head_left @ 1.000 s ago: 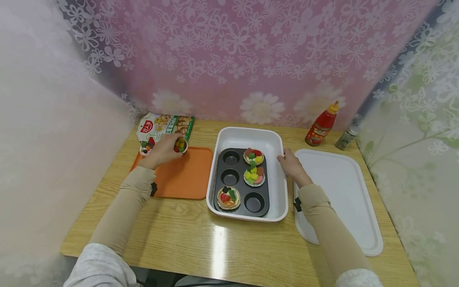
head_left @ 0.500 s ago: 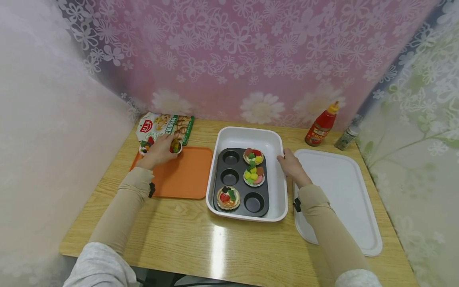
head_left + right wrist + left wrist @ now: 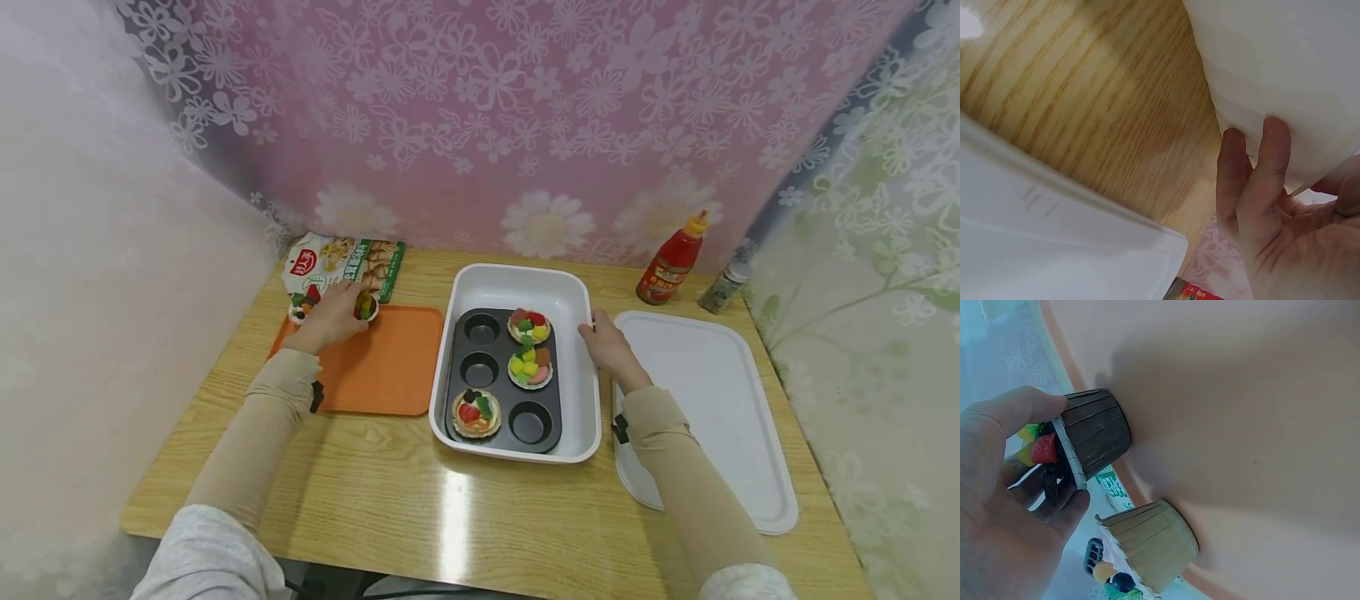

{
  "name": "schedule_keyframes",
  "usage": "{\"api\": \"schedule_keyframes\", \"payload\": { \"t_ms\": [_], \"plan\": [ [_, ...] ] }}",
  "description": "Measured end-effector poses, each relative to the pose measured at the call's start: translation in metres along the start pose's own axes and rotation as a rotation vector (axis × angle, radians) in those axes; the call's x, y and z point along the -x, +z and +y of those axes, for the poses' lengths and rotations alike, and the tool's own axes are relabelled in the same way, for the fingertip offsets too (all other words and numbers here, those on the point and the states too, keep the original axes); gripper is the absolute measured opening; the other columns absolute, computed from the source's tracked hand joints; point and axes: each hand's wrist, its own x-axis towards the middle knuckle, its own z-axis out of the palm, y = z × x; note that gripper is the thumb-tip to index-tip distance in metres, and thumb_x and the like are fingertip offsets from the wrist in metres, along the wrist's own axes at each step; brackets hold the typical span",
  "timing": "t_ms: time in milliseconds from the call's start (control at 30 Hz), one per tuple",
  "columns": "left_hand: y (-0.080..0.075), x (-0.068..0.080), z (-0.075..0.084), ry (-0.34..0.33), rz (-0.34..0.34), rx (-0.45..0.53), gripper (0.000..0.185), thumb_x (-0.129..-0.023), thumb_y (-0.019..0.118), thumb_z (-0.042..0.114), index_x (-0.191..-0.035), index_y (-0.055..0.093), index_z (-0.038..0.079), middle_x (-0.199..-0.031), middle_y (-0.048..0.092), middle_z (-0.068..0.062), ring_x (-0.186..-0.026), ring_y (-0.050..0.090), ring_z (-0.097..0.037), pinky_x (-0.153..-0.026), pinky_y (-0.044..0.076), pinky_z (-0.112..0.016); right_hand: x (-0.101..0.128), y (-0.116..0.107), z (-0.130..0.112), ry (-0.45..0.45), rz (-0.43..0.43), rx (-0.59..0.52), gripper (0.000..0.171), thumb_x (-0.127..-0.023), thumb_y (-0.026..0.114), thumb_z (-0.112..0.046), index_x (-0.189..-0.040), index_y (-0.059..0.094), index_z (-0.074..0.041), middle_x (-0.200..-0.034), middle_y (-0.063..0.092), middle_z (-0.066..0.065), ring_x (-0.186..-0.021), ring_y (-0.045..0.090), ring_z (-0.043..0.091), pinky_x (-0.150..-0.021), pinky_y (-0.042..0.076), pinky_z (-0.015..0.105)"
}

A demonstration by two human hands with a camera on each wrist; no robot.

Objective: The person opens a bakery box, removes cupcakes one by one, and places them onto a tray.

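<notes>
A dark brown toy cupcake (image 3: 1099,432) with fruit on top is pinched between the thumb and fingers of my left hand (image 3: 337,317), its base at the far part of the orange tray (image 3: 390,375). Beside it on the tray is a tan cupcake (image 3: 1155,545), partly behind the hand in the head view. My right hand (image 3: 611,348) grips the right wall of a white tub (image 3: 592,421), fingers against its outside. In the tub lies a black muffin tin (image 3: 504,371) bearing three topped toy cupcakes (image 3: 531,367).
A white lid (image 3: 708,408) lies on the table right of the tub. Behind it stand a red sauce bottle (image 3: 670,265) and a small shaker jar (image 3: 724,288). A printed food bag (image 3: 345,260) is behind the orange tray, near the wall.
My left hand has moved slightly left over the orange tray with the dark cupcake, then stayed there. The right hand keeps its grip on the tub.
</notes>
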Motion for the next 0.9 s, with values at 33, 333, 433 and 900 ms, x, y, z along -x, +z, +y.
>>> {"api": "schedule_keyframes", "payload": {
  "t_ms": [33, 333, 433, 900],
  "plan": [
    [0.0, 0.0, 0.0, -0.001, -0.005, -0.001, 0.075, -0.097, 0.073, 0.018, -0.16, 0.036, -0.002, -0.16, 0.035, -0.03, -0.144, 0.039, -0.051, -0.112, 0.042, -0.065, 0.0, 0.0, 0.0, -0.002, 0.001, 0.002, 0.051, -0.114, 0.034, -0.029, -0.155, 0.031, 0.003, -0.15, 0.049, 0.03, -0.132, 0.053, 0.041, -0.107, 0.05, 0.055],
    [0.001, -0.001, -0.002, -0.013, -0.028, -0.013, 0.072, -0.101, 0.068, 0.02, -0.159, 0.033, -0.004, -0.159, 0.036, -0.03, -0.14, 0.042, -0.051, -0.109, 0.044, -0.063, 0.0, 0.0, 0.001, -0.001, 0.003, -0.016, 0.05, -0.115, 0.035, -0.03, -0.153, 0.032, 0.002, -0.144, 0.051, 0.027, -0.125, 0.054, 0.037, -0.1, 0.051, 0.05],
    [0.001, -0.002, -0.003, -0.017, -0.044, -0.021, 0.073, -0.102, 0.067, 0.021, -0.16, 0.031, -0.004, -0.161, 0.033, -0.032, -0.145, 0.038, -0.053, -0.114, 0.04, -0.065, -0.001, 0.001, 0.002, -0.002, 0.002, -0.031, 0.049, -0.115, 0.036, -0.029, -0.152, 0.033, 0.002, -0.142, 0.051, 0.026, -0.122, 0.053, 0.035, -0.096, 0.051, 0.046],
    [-0.016, 0.0, 0.031, 0.016, 0.029, -0.012, 0.084, -0.102, 0.066, 0.03, -0.17, 0.019, 0.014, -0.172, 0.021, -0.024, -0.16, 0.019, -0.046, -0.12, 0.032, -0.07, -0.003, -0.002, 0.004, 0.003, 0.001, -0.083, 0.048, -0.114, 0.038, -0.03, -0.15, 0.035, 0.001, -0.134, 0.051, 0.024, -0.114, 0.054, 0.032, -0.088, 0.051, 0.04]
  ]
}}
